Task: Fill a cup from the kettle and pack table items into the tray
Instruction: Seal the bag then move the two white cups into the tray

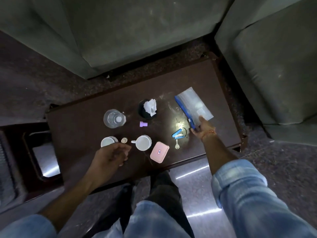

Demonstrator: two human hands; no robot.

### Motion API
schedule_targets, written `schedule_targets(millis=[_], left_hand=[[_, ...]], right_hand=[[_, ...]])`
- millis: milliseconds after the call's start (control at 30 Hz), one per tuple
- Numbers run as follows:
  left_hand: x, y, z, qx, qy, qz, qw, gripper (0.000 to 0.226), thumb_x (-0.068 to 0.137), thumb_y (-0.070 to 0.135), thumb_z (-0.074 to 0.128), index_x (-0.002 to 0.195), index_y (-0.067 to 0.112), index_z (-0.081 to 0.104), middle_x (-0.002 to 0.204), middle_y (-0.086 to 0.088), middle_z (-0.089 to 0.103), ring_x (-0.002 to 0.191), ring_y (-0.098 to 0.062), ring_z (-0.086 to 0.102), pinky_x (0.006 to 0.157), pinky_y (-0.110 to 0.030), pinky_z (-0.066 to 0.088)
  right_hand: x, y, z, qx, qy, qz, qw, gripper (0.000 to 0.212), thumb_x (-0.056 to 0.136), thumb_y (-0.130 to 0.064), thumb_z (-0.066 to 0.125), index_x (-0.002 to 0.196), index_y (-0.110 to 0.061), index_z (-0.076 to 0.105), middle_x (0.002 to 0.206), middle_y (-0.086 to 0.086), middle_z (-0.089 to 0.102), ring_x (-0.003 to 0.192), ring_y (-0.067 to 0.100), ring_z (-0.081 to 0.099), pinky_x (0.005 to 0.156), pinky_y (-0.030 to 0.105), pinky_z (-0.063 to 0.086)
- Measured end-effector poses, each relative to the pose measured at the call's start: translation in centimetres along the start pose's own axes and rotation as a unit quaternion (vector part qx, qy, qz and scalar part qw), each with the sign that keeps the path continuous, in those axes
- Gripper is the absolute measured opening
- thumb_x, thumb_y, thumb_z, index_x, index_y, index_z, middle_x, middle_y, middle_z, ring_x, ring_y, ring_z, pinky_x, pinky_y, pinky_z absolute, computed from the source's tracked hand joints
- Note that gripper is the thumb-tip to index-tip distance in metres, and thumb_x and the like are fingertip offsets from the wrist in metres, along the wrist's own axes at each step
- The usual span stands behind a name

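On the dark brown table (82, 127) stand two white cups: one (143, 142) near the middle with its handle to the left, another (108, 141) at the left. A clear glass jug (114, 118) stands behind them. My left hand (111, 156) hovers with loosely curled fingers just in front of the left cup, holding nothing that I can see. My right hand (203, 127) grips the near corner of a clear zip pouch with a blue edge (192, 105). A blue stapler (178, 133), a key (176, 145) and a pink box (159, 152) lie between my hands.
A black holder with white tissue (148, 109), a small purple piece (143, 124) and a small beige item (124, 140) also sit on the table. Grey sofas (137, 31) stand behind and to the right. A dark side table (25, 152) is at the left.
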State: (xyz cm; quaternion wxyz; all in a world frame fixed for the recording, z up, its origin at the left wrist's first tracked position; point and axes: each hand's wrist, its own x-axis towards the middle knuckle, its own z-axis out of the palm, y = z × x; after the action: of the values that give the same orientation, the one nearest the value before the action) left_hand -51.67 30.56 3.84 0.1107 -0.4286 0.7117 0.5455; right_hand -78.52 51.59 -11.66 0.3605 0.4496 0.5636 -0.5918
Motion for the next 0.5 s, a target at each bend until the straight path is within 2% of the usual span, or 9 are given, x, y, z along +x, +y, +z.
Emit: schedule_targets(millis=[67,133,167,233,300,367,400,433,500], left_hand=[[0.3,0.0,0.4,0.013,-0.006,0.01,1.0,0.03,0.089,-0.004,0.061,0.091,0.024,0.072,0.082,-0.004,0.072,0.067,-0.004,0.066,0.058,-0.019,0.054],[0.6,0.1,0.6,0.018,-0.013,0.024,0.999,0.034,0.088,-0.002,0.063,0.089,0.031,0.071,0.082,0.005,0.072,0.067,-0.003,0.066,0.06,-0.019,0.054],[0.8,0.2,0.6,0.019,-0.015,0.028,0.999,0.036,0.088,0.0,0.064,0.087,0.035,0.071,0.083,0.01,0.073,0.067,-0.003,0.066,0.062,-0.019,0.055],[1.0,0.4,0.5,0.033,-0.012,0.039,0.999,0.037,0.086,0.005,0.068,0.086,0.042,0.07,0.091,0.021,0.071,0.068,-0.001,0.066,0.065,-0.017,0.055],[1.1,0.3,0.1,0.049,0.004,0.05,0.998,0.032,0.084,0.007,0.07,0.087,0.039,0.07,0.094,0.023,0.07,0.069,-0.001,0.067,0.063,-0.012,0.052],[1.1,-0.3,-0.5,0.047,0.02,0.039,0.998,0.029,0.082,0.005,0.07,0.089,0.034,0.071,0.094,0.015,0.072,0.073,-0.003,0.069,0.06,-0.01,0.051],[1.0,-0.8,-0.8,0.047,0.03,0.03,0.998,0.028,0.081,0.003,0.07,0.089,0.03,0.071,0.096,0.013,0.071,0.074,-0.001,0.069,0.059,-0.007,0.049],[0.9,-1.4,-1.2,0.051,0.043,0.026,0.997,0.027,0.08,0.001,0.07,0.09,0.026,0.071,0.098,0.012,0.07,0.076,0.002,0.068,0.06,-0.005,0.047],[0.9,-2.9,-2.0,0.084,0.077,0.019,0.993,0.026,0.078,0.001,0.071,0.093,0.022,0.069,0.103,0.007,0.067,0.081,0.004,0.066,0.065,-0.002,0.043]], right_hand=[[0.1,0.1,-0.4,-0.025,0.021,0.016,0.999,0.048,0.089,-0.028,0.066,0.128,-0.002,0.054,0.125,0.019,0.059,0.1,0.024,0.058,0.097,0.051,0.047],[-0.5,0.1,-0.8,-0.048,0.044,0.013,0.998,0.048,0.088,-0.025,0.068,0.126,0.0,0.056,0.128,0.02,0.058,0.11,0.026,0.059,0.098,0.056,0.045],[-1.1,0.2,-0.8,-0.064,0.051,0.008,0.997,0.045,0.087,-0.022,0.069,0.124,0.001,0.058,0.123,0.018,0.06,0.112,0.027,0.059,0.096,0.056,0.046],[-2.2,0.5,-0.8,-0.115,0.051,-0.018,0.992,0.031,0.085,-0.017,0.069,0.11,0.0,0.064,0.105,0.013,0.061,0.096,0.023,0.061,0.083,0.05,0.051],[-3.9,1.2,-0.1,-0.189,0.019,-0.062,0.98,0.008,0.084,-0.015,0.068,0.088,-0.009,0.064,0.092,0.012,0.062,0.074,0.018,0.06,0.062,0.035,0.053],[-5.4,2.7,1.1,-0.244,-0.027,-0.121,0.962,0.009,0.082,-0.011,0.069,0.079,-0.016,0.062,0.089,0.012,0.064,0.066,0.017,0.061,0.051,0.024,0.048],[-6.0,3.7,1.8,-0.267,-0.044,-0.156,0.95,0.013,0.08,-0.009,0.072,0.08,-0.017,0.062,0.089,0.01,0.065,0.071,0.018,0.063,0.056,0.024,0.051],[-6.7,4.8,2.5,-0.303,-0.059,-0.195,0.931,0.016,0.078,-0.008,0.075,0.083,-0.017,0.062,0.089,0.007,0.065,0.079,0.02,0.064,0.068,0.026,0.053],[-7.7,7.3,4.0,-0.415,-0.089,-0.254,0.869,0.025,0.074,-0.013,0.079,0.094,-0.015,0.064,0.093,0.002,0.064,0.09,0.021,0.064,0.083,0.029,0.053]])
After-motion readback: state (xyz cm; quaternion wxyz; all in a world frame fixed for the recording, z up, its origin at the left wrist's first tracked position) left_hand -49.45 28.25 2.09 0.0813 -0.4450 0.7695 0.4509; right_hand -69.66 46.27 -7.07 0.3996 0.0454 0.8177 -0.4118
